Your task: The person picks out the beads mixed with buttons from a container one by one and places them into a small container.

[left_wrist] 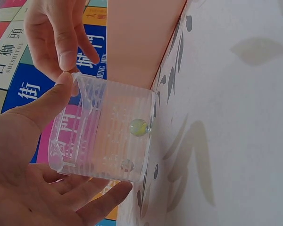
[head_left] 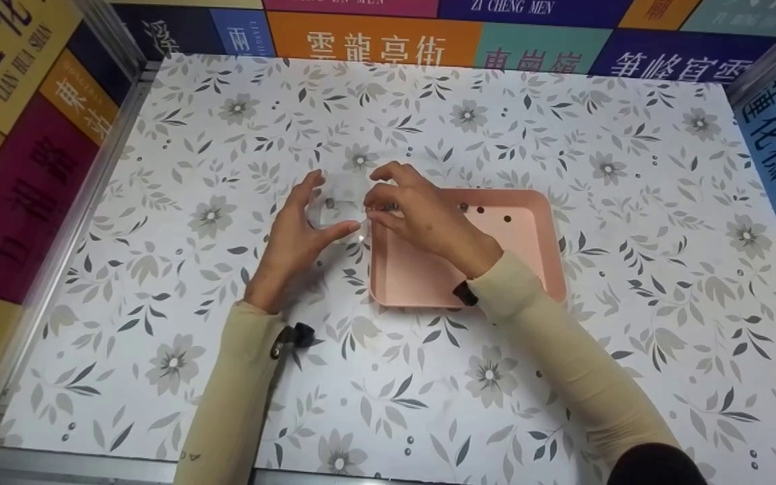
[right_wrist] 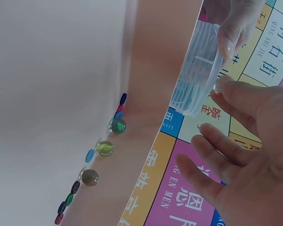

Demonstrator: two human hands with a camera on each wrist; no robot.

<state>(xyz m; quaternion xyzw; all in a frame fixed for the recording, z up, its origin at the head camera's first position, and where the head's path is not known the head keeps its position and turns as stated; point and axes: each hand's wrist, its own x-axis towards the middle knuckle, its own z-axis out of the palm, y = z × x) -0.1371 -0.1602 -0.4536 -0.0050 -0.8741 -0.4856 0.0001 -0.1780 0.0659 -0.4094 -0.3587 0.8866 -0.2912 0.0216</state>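
Observation:
My left hand (head_left: 288, 232) holds a small clear plastic box (left_wrist: 118, 127) upright on the table, thumb at its rim and fingers round the far side. Inside the box lie a marble with a yellow swirl (left_wrist: 139, 127) and a second clear marble (left_wrist: 127, 165). Over the box's right edge, my right hand (head_left: 425, 215) pinches a clear marble (right_wrist: 218, 85) between thumb and index finger, its other fingers loosely bent. Just right of the box stands a pink tray (head_left: 422, 286), partly covered by my right forearm.
Along one wall of the tray sit a green marble (right_wrist: 118, 126), a yellow-green marble (right_wrist: 104, 149) and a brownish marble (right_wrist: 90, 177). Small flat coloured discs, one of them a blue disc (right_wrist: 89, 156), lie among them. A flower-patterned cloth (head_left: 489, 411) covers the table.

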